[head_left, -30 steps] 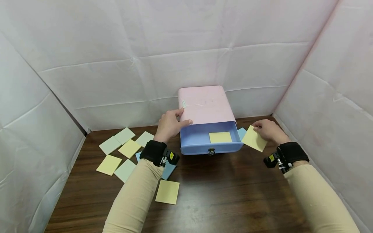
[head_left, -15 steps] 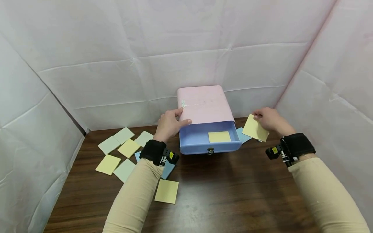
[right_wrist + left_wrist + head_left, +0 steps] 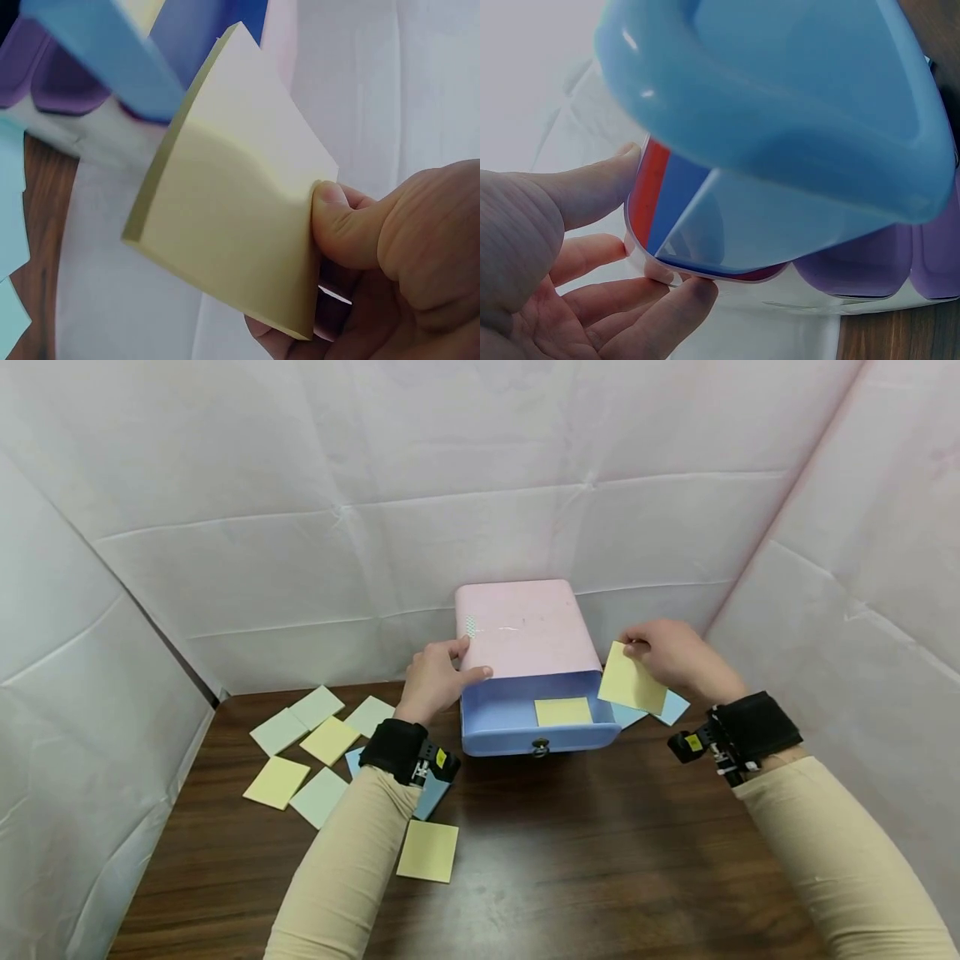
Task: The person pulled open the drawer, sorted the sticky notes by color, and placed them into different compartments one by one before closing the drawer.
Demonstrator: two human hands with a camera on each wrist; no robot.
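Nearest us, loose pads [image 3: 427, 851] litter the table [image 3: 570, 860]. Our left hand [image 3: 435, 681] braces the box [image 3: 525, 627], fingers spread on its side, steadying the open drawer [image 3: 517, 727] (one pad inside). Our right hand [image 3: 671, 656] pinches a yellow pad [image 3: 632, 677] just above the drawer's right edge.

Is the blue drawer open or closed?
Open. The blue drawer sticks out from the pink box, and a yellow pad shows inside.
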